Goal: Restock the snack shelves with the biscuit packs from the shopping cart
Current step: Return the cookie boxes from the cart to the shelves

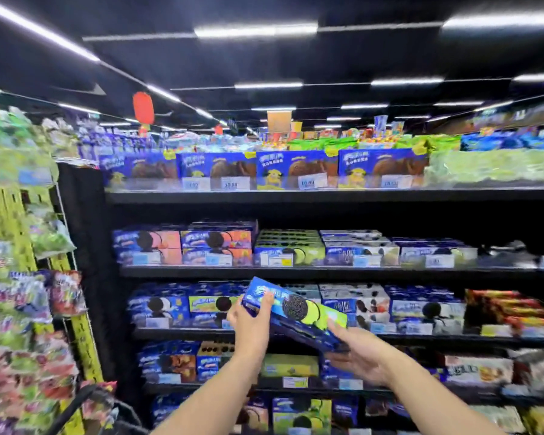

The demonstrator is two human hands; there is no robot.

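Biscuit pack (296,312) is up in mid-air right in front of the snack shelves (296,271), tilted so its left end sits higher than its right, roughly level with the third shelf down. Both hands are on it. The left hand (252,321) pinches the upper left end, thumb on the printed face and fingers behind. The right hand (358,356) cups the lower right end from underneath with its thumb on the front. It's a long blue cardboard box with a lime-green cookie picture, so I'd guess light and fairly stiff, but the glossy card could be a bit slippery and the biscuits inside will crack if you squeeze or drop it. Holding it by the two short ends like this seems right to me. I wouldn't press on the middle of the wide face, since that's where thin card gives. The rows already stocked lie flat and stacked with little room to spare, so it'll likely need sliding in level. Hanging snack bags (29,309) crowd the near left.
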